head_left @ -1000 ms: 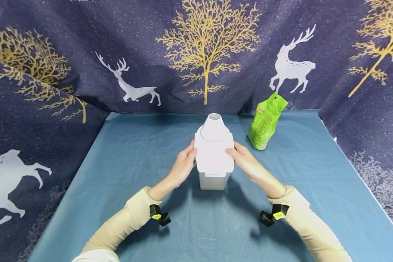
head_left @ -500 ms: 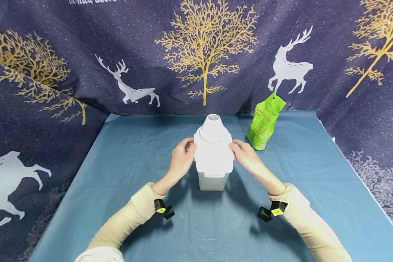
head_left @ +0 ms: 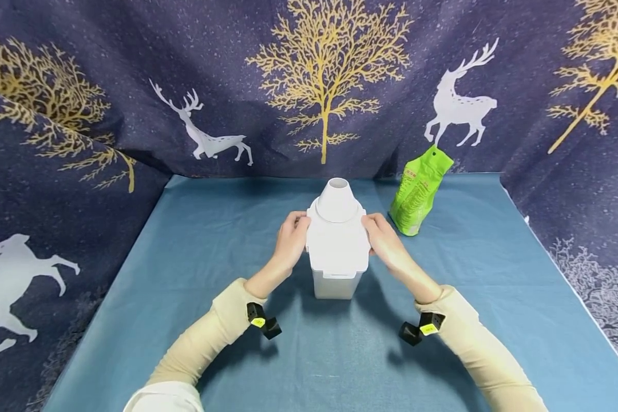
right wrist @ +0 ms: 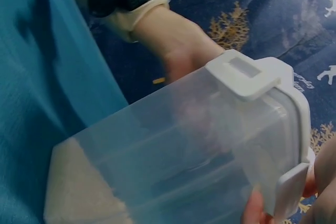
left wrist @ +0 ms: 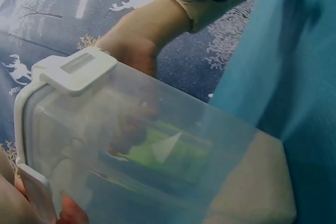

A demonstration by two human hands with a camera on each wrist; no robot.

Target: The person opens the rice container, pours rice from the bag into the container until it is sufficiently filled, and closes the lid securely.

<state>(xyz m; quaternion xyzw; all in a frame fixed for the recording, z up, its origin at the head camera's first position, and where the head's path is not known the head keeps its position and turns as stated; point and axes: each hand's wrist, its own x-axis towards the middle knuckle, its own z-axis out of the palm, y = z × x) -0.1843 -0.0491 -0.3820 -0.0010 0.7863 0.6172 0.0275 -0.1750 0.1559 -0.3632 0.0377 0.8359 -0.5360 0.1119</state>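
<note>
A translucent plastic storage container [head_left: 333, 289] stands upright on the blue cloth, with a white lid [head_left: 338, 249] topped by a white cone-shaped spout [head_left: 337, 200]. My left hand [head_left: 290, 237] grips the lid's left edge, thumb near the top face. On the opposite edge, my right hand [head_left: 383, 237] holds the lid in the same way. Both wrist views show white latches on the lid, including a front latch [left wrist: 81, 69], and fingertips [right wrist: 254, 205] curled under a side latch [right wrist: 291, 190]. A pale beige layer [right wrist: 84, 187] shows low in the container.
A green pouch [head_left: 419, 194] stands behind the container to the right, near the back of the blue cloth [head_left: 211, 229]. A dark curtain [head_left: 206, 57] with deer and tree prints hangs behind and along both sides.
The container stays in place. Both hands have shifted slightly away from me along the lid's sides, and their thumbs have moved off the top face toward the edges.
</note>
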